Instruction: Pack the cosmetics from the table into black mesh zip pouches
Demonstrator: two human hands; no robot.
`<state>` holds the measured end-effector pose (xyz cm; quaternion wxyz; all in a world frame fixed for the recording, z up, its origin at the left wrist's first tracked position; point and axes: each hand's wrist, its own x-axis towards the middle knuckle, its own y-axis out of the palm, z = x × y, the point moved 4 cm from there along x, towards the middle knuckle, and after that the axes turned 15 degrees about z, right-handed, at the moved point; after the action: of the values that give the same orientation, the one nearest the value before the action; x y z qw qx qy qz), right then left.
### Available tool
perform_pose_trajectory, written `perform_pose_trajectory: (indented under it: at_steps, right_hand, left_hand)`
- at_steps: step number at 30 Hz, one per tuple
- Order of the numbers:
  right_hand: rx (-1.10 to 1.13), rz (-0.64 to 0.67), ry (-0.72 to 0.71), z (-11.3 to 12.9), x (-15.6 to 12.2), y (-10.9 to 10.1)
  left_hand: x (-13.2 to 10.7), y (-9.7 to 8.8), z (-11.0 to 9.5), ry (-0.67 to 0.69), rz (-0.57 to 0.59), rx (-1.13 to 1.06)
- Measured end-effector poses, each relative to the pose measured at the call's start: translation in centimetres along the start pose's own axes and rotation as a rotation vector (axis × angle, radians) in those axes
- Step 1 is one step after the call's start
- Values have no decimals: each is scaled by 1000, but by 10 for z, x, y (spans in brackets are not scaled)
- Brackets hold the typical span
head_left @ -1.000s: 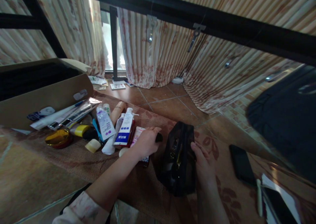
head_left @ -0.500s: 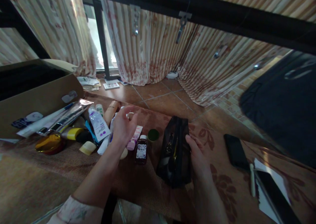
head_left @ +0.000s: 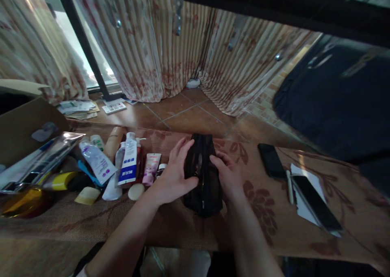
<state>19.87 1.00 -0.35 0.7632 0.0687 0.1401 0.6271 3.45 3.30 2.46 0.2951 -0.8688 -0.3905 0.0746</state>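
A black mesh pouch (head_left: 204, 187) stands on a brown patterned table cloth (head_left: 268, 212). My left hand (head_left: 173, 173) presses against its left side with fingers reaching over the top. My right hand (head_left: 229, 175) grips its right side. Both hands clasp the pouch between them. Just left of my left hand lie several toiletries: a white tube with a blue label (head_left: 129, 165), a pink tube (head_left: 151, 168), a white squeeze tube with purple print (head_left: 97, 161) and a small dark bottle (head_left: 161, 169), partly hidden by my hand.
A cardboard box (head_left: 21, 126) stands at far left with silver sachets (head_left: 45, 153), a yellow cap (head_left: 61, 180) and an amber jar (head_left: 22, 201) near it. Two black phones (head_left: 271, 160) (head_left: 317, 203), a pen (head_left: 289, 186) and paper lie at right. Curtains and a dark bag (head_left: 335, 98) stand behind.
My left hand left the toiletries and moved right onto the pouch's left side. The view swung rightward, so the box and tubes shifted left.
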Motion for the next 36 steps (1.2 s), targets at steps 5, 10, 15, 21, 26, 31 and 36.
perform_pose_trajectory:
  at_steps: [5,10,15,21,26,31,36]
  right_hand:
    - [7,-7,-48,3,3,-14]
    - [1,-55,-40,3,3,-22]
    - [-7,-40,-32,2,3,-19]
    - [-10,-21,-25,0,4,-17]
    - [-9,-13,-27,0,4,-16]
    - [14,-23,-13,-1,5,-17]
    - [6,-28,-20,-1,4,-18]
  left_hand:
    - [-6,-15,11,15,121,-87]
    - [-7,-17,8,14,213,-116]
    - [-7,-13,4,13,269,-145]
    - [-7,-14,5,18,281,-138]
    - [-7,-14,4,-3,273,-143]
    - [-7,-14,4,-6,276,-150]
    - [-7,-14,5,1,270,-147]
